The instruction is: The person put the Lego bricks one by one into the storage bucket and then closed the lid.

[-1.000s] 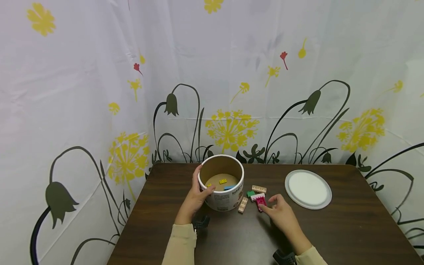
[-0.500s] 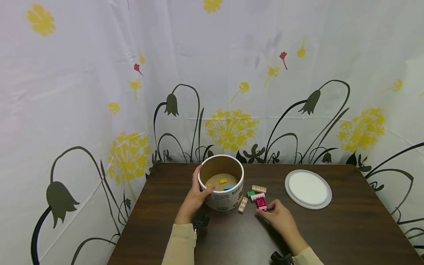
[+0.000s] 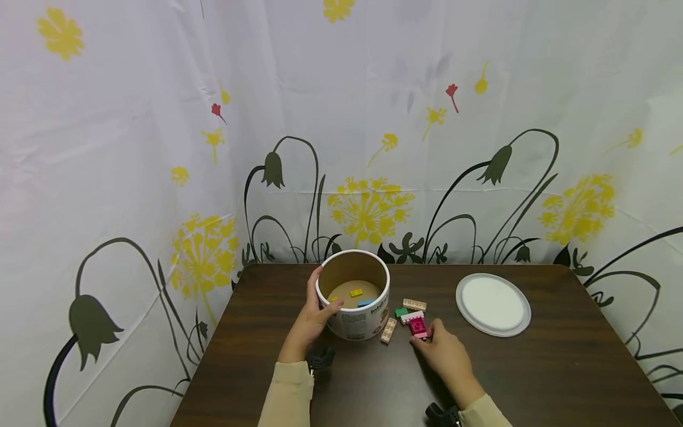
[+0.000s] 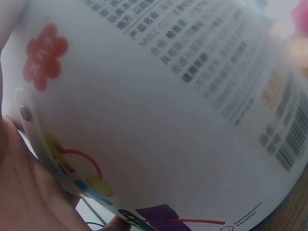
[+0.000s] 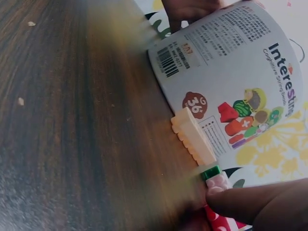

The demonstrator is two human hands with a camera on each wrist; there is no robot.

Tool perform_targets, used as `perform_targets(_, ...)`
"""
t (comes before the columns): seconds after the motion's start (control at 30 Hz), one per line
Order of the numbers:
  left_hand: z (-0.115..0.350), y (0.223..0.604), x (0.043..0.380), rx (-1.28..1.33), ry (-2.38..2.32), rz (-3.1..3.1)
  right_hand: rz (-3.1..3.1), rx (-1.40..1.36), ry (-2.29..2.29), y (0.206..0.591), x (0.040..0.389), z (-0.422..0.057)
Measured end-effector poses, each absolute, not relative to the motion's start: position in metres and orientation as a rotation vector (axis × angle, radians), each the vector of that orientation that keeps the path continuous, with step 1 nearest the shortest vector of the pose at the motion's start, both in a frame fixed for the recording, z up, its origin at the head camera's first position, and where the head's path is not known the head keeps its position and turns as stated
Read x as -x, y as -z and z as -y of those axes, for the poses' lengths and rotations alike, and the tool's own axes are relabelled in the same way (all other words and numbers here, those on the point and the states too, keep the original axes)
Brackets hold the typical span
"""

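Observation:
My left hand [image 3: 312, 317] grips a white round tub [image 3: 356, 325] by its side, thumb over the rim. Inside the tub lie yellow bricks [image 3: 356, 292] and a blue brick [image 3: 366, 302]. At its right, my right hand [image 3: 443, 354] pinches the near end of a magenta toy brick [image 3: 418, 327], where a light pink piece shows. A whitish-pink brick [image 3: 412, 316] and a green brick [image 3: 401, 312] adjoin the magenta one. In the right wrist view, a finger [image 5: 255, 204] partly covers the pink bricks.
One tan brick [image 3: 388, 331] lies beside the tub and another tan brick [image 3: 414, 304] lies behind the green one. A white round lid [image 3: 493, 305] rests on the dark wooden table [image 3: 555, 356], farther right. A flowered curtain [image 3: 427, 148] hangs behind the table.
My right hand has drawn back from the magenta brick's side to its near end, with the fingertips now at the light pink piece. My left hand keeps its hold on the tub.

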State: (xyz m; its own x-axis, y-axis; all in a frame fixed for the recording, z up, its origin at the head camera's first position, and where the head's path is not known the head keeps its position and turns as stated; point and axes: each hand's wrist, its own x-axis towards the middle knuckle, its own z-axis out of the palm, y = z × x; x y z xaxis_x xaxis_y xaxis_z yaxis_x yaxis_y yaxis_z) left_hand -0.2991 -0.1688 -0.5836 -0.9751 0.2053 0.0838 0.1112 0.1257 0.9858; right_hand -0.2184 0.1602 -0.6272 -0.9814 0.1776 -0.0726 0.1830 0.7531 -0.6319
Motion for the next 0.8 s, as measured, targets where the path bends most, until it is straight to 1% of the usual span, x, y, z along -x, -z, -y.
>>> perform_targets(0.17, 0.169, 0.583, 0.299, -0.319, -2.039, -2.255, -2.821, -0.293, 1.232, 0.626, 0.223, -0.169)
perform_targets(0.4, 0.169, 0.584, 0.3, -0.332, -2.011, -2.282, -2.312, -0.283, 1.695, 0.631, 0.231, -0.193)
perform_targets(0.57, 0.169, 0.581, 0.3, -0.319, -2.002, -2.31, -2.231, -0.219, 1.74, 0.634, 0.234, -0.197)
perform_targets(0.8, 0.169, 0.582, 0.298, -0.281, -2.006, -2.298, -2.212, -0.268, 1.743, 0.634, 0.233, -0.195)
